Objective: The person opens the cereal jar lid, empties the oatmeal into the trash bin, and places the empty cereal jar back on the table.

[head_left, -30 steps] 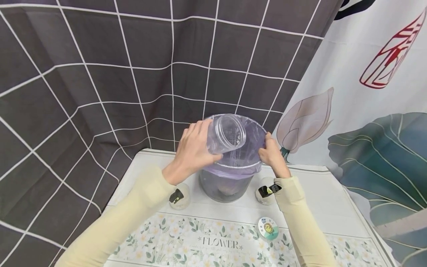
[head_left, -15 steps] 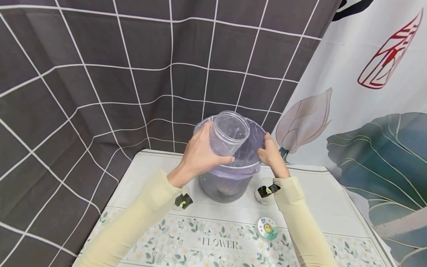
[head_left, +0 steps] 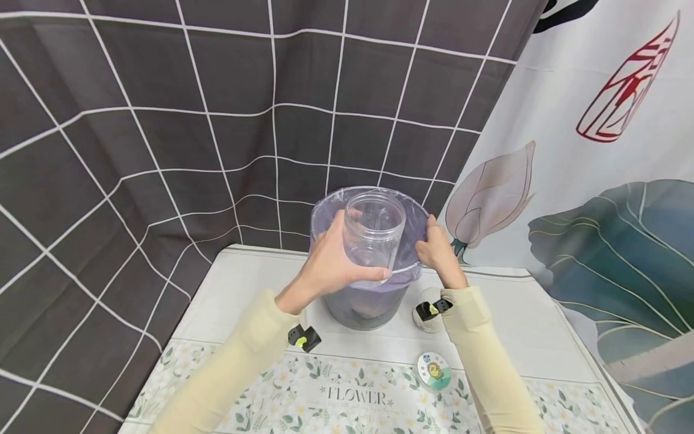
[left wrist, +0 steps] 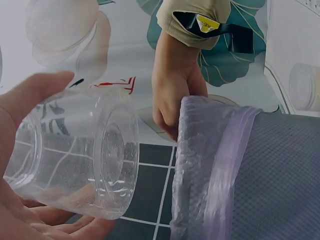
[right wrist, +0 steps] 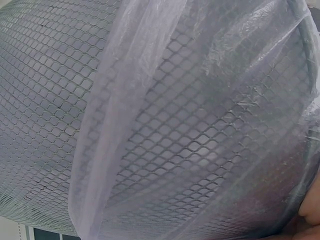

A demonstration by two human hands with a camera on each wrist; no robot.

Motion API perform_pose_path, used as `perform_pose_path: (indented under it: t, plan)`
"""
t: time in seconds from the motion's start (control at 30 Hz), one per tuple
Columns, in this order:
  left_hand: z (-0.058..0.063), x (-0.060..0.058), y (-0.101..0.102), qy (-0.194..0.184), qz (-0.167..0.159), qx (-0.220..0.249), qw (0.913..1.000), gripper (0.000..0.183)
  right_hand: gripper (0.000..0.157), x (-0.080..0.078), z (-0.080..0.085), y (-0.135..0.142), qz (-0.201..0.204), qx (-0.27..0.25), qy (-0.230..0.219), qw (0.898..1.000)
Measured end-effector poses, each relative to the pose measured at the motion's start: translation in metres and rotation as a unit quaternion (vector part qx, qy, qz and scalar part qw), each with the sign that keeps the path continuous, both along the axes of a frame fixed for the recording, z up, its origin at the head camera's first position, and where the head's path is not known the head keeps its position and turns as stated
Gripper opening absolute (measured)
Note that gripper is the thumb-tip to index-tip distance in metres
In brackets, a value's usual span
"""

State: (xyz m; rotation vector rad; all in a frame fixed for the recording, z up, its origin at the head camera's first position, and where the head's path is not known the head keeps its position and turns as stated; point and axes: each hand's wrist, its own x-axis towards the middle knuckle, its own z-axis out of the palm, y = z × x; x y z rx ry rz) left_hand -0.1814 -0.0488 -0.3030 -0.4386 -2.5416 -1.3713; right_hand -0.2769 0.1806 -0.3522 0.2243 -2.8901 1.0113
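Note:
My left hand [head_left: 336,259] holds a clear plastic jar [head_left: 374,226] with its open mouth facing up. In the head view the jar overlaps the near side of a mesh trash bin [head_left: 360,308] lined with a thin purple bag [head_left: 414,232]. Thumb and fingers curl round the jar [left wrist: 85,155] in the left wrist view, and no contents show inside it. My right hand [head_left: 436,250] grips the bin's right rim, over the folded edge of the bag. Up close, the right wrist view shows the bag [right wrist: 125,100] stretched over the mesh and my fingers [right wrist: 311,200] at the rim.
A small clear jar [head_left: 428,322] stands right of the bin, partly behind my right wrist strap. A round printed lid [head_left: 434,370] lies on the flower-patterned mat [head_left: 352,416]. Dark checked cloth [head_left: 303,138] hangs close behind the white table [head_left: 244,271].
My left hand has turned the jar from tipped sideways over the bin to upright and brought it slightly closer. The right hand keeps its grip on the rim.

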Motion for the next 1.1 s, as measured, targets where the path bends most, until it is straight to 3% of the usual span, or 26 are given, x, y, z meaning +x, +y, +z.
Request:
perform_pose_path:
  t: [0.53, 0.7, 0.97, 1.1]
  plan:
    - [-0.013, 0.011, 0.013, -0.016, -0.043, 0.018, 0.9988, 0.095, 0.070, 0.002, 0.000, 0.002, -0.002, -0.007, 0.001, 1.000]
    - [-0.018, 0.014, 0.021, -0.012, -0.050, 0.024, 0.9984, 0.093, 0.077, 0.002, -0.003, 0.005, 0.007, -0.016, 0.037, 0.999]
    - [-0.025, 0.021, 0.032, -0.008, -0.047, 0.036, 0.9982, 0.094, 0.049, 0.002, -0.008, 0.005, 0.056, -0.013, 0.136, 0.989]
    - [-0.030, 0.023, 0.036, -0.002, -0.052, 0.028, 0.9983, 0.093, 0.052, 0.003, -0.009, 0.007, 0.058, -0.021, 0.131, 0.989]
